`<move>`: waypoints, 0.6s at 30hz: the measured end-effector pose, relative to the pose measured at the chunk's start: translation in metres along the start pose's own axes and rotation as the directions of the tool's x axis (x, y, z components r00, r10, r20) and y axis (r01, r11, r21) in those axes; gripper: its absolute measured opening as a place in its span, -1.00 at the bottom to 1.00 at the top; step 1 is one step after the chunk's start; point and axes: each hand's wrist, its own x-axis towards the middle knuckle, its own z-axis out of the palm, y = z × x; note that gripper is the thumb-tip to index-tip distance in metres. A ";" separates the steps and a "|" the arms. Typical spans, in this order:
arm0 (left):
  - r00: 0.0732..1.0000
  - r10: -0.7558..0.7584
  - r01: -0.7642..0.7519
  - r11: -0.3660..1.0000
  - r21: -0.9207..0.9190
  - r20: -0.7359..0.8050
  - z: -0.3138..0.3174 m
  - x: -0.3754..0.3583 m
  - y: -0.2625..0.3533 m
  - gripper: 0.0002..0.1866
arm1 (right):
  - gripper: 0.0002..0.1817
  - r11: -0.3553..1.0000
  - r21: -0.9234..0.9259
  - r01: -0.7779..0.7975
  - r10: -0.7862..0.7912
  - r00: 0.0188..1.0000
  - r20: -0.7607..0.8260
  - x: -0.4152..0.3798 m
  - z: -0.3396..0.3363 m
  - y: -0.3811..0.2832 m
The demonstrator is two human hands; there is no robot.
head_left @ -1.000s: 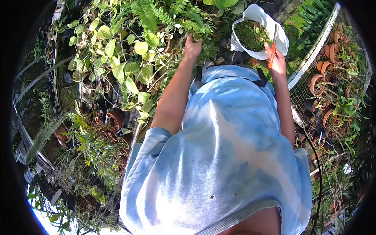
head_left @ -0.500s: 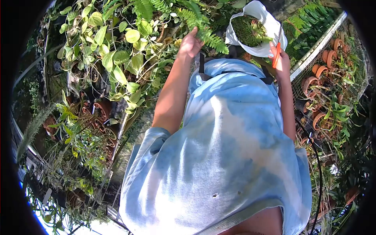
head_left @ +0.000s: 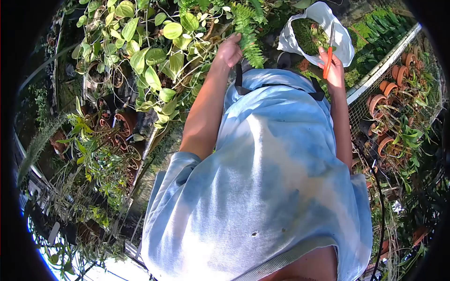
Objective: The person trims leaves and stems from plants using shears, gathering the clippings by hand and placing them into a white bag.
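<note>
My left hand (head_left: pixel 229 51) is closed, its fingertips at the edge of a green fern frond (head_left: pixel 248 35) that hangs beside it. In my right hand (head_left: pixel 333 70) is a pair of scissors (head_left: pixel 328 63) with orange handles, blades pointing up and away from me. The same hand is at the near rim of a white bag (head_left: pixel 344 42), which stands open just beyond it. Green fern pieces (head_left: pixel 309 37) lie inside the bag. My fingers partly hide the scissor handles.
Broad-leaved vines (head_left: pixel 152 56) crowd the left side, close to my left forearm. On the right, a pale rail with wire mesh (head_left: pixel 375 70) borders several terracotta pots (head_left: pixel 376 104). A dark cable (head_left: pixel 382 201) runs down the right.
The view has shifted slightly. The frond beside my left hand now hangs more steeply, and the bag appears a little farther right. My right hand keeps the scissors.
</note>
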 end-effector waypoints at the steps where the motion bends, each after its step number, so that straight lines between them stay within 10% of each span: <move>1: 1.000 -0.005 0.005 1.000 -0.015 0.002 -0.003 -0.001 0.000 -0.58 | -0.50 1.000 -0.002 0.001 -0.001 1.000 -0.002 -0.002 0.003 0.001; 8: 0.981 -0.194 0.167 0.900 0.402 0.028 0.075 -0.051 0.029 -0.59 | -0.33 0.999 -0.024 0.028 -0.030 0.994 -0.104 -0.024 0.028 -0.012; 13: 0.978 -0.178 0.161 0.975 0.150 0.106 0.101 -0.027 -0.015 -0.71 | -0.33 0.998 0.014 0.055 -0.054 0.997 -0.046 -0.025 0.052 -0.023; 18: 0.971 -0.217 0.136 0.849 0.510 0.103 0.113 -0.040 0.000 -0.40 | -0.47 0.994 0.110 -0.030 0.015 0.991 0.136 -0.026 0.078 -0.022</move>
